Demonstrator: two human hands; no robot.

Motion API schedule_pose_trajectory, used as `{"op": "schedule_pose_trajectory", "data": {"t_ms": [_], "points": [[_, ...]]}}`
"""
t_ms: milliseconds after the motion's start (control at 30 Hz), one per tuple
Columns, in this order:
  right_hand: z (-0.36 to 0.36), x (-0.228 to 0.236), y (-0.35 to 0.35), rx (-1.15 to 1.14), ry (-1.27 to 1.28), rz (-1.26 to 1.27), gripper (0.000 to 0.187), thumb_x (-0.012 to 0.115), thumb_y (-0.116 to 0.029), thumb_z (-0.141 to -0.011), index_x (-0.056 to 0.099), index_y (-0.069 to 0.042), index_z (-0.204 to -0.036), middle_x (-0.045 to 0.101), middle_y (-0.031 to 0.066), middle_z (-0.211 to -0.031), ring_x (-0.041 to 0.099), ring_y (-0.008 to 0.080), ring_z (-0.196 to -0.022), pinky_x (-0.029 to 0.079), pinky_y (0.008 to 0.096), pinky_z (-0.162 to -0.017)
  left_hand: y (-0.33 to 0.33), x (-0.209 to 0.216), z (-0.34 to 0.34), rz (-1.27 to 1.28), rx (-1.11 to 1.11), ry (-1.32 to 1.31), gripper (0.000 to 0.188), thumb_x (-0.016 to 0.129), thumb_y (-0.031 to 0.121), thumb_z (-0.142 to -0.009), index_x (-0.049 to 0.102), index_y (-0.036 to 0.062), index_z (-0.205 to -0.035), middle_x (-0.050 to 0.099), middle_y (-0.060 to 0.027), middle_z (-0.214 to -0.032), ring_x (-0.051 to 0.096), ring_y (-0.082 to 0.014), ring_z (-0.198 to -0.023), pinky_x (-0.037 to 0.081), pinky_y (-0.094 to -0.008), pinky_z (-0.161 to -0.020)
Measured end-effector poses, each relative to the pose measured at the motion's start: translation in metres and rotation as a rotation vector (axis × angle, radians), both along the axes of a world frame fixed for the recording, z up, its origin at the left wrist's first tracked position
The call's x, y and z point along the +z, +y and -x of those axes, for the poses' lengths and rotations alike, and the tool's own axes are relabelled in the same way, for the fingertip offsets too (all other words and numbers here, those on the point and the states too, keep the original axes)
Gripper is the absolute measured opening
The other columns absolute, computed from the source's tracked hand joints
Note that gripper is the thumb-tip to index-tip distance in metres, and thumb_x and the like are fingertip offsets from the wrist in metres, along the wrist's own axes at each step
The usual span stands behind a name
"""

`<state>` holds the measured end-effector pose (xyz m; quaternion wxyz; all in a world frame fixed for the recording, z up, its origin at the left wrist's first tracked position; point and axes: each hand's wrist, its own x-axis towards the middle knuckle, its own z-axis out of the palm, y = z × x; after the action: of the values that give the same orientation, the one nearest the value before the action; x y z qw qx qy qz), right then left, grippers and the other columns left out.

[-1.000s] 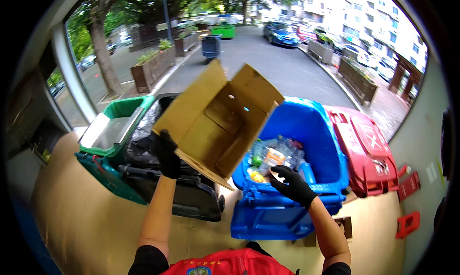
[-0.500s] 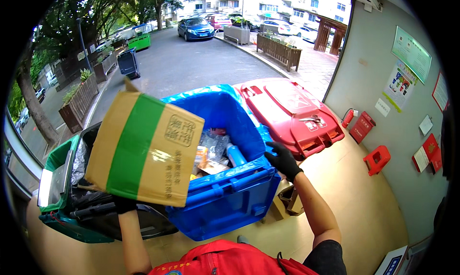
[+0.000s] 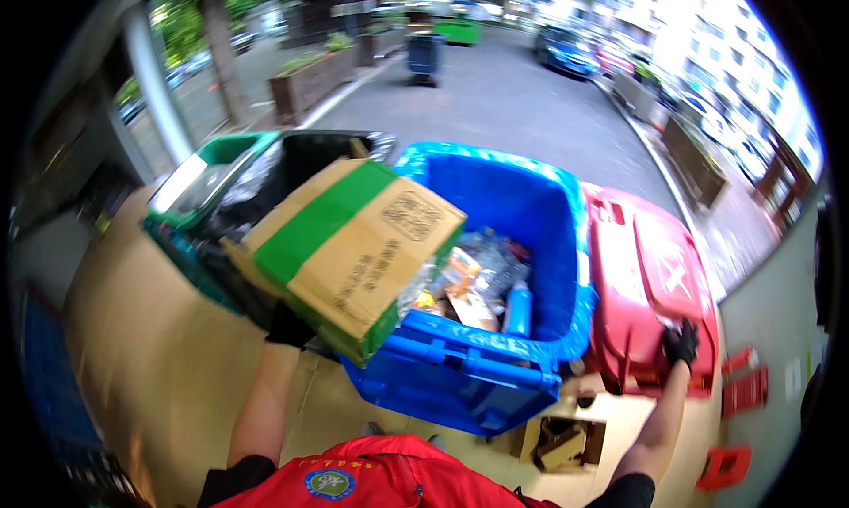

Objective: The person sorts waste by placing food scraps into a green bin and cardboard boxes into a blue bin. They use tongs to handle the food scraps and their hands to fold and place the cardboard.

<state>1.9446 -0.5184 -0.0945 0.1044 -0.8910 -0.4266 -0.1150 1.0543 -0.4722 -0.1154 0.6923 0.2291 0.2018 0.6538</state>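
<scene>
Cardboard box (image 3: pixel 349 252), brown with a broad green band, held tilted at about 9 o'clock of the blue wheeled bin (image 3: pixel 495 278), one corner overhanging that bin's near rim. Gripped from below by the left hand (image 3: pixel 287 325), black-gloved, fingers closed on the lower edge at the box's 7 o'clock; held that way, presumably, so the weight sits on the palm while the bulk leans toward the bin mouth. Open side not visible from here, so contents cannot be told.

Inside the blue wheeled bin, lined with a blue bag: clear plastic bottles (image 3: pixel 495 256), a blue bottle (image 3: pixel 517 309) upright against the near wall, scraps of printed packaging. Lid thrown back, leaving the mouth free.

At 3 o'clock of that bin, touching it, a red wheeled bin (image 3: pixel 650 287) with lid shut. Right hand (image 3: pixel 681 342), also black-gloved, laid on the near corner of that lid, fingers curled over the edge but holding nothing loose; seemingly a brace for balance while the other arm carries the load.

At 10 o'clock, behind the box, a green wheeled bin (image 3: pixel 208 168) and a dark bin with a black liner (image 3: pixel 292 168), both open.

At 6 o'clock, on the tan floor beside the blue bin's base, a small open carton (image 3: pixel 562 442). Farther out at 12 o'clock, a paved lane with parked cars.
</scene>
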Motion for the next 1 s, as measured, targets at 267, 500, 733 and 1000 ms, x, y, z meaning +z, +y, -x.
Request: {"op": "schedule_pose_trajectory", "data": {"t_ms": [267, 500, 733, 1000], "points": [[0.010, 0.012, 0.035, 0.266, -0.221, 0.201, 0.044, 0.053, -0.047, -0.095, 0.059, -0.010, -0.118, 0.065, 0.0213, -0.101, 0.067, 0.0408, -0.094, 0.054, 0.0505, -0.077, -0.055, 0.008, 0.017, 0.294, 0.213, 0.104, 0.047, 0.039, 0.042, -0.106, 0.055, 0.0087, -0.135, 0.060, -0.0103, -0.133, 0.061, -0.0276, -0.117, 0.053, -0.0438, -0.096], [0.109, 0.033, 0.026, 0.311, -0.213, -0.078, 0.021, 0.052, -0.025, -0.098, 0.057, -0.005, -0.095, 0.068, 0.0202, -0.082, 0.067, 0.0405, -0.075, 0.053, 0.0507, -0.065, -0.053, -0.065, 0.092, 0.300, 0.234, 0.222, 0.048, 0.037, 0.045, -0.106, 0.058, 0.0091, -0.131, 0.065, -0.0052, -0.125, 0.066, -0.0214, -0.106, 0.056, -0.0354, -0.088], [0.367, 0.113, 0.000, 0.916, 1.074, -0.350, 0.022, 0.058, -0.017, -0.100, 0.067, -0.006, -0.118, 0.063, 0.0001, -0.073, 0.062, 0.0087, -0.066, 0.052, 0.0253, -0.055, -0.035, -0.062, 0.082, 0.196, 0.182, 0.191, 0.042, 0.044, 0.040, -0.105, 0.056, 0.0097, -0.131, 0.064, -0.0038, -0.124, 0.064, -0.0204, -0.107, 0.055, -0.0337, -0.088], [0.597, 0.120, 0.048, 1.393, 0.486, -0.344, 0.033, 0.062, -0.026, -0.095, 0.066, -0.008, -0.121, 0.068, 0.0219, -0.082, 0.069, 0.0372, -0.073, 0.053, 0.0468, -0.065, -0.054, -0.038, 0.117, 0.132, 0.330, 0.283, 0.035, 0.055, 0.029, -0.101, 0.057, 0.0079, -0.129, 0.065, -0.0076, -0.117, 0.063, -0.0214, -0.106, 0.053, -0.0349, -0.088]]}}
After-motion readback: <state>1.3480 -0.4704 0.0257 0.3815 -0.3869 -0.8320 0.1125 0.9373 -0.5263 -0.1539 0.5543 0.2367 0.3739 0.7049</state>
